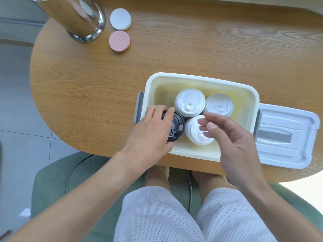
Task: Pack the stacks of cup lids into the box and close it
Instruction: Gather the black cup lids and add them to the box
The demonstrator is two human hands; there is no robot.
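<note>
The left hand (pixel 153 130) grips the black lid stack (pixel 176 127) at the near left corner of the open box (pixel 251 105), fingers curled around it. The right hand (pixel 232 137) hovers loosely open and holds nothing, above a white lid stack (pixel 194 131). Two more white stacks (pixel 190 102) stand farther inside. The box lid (pixel 286 135) lies on the table (pixel 87 93), right of the box.
</note>
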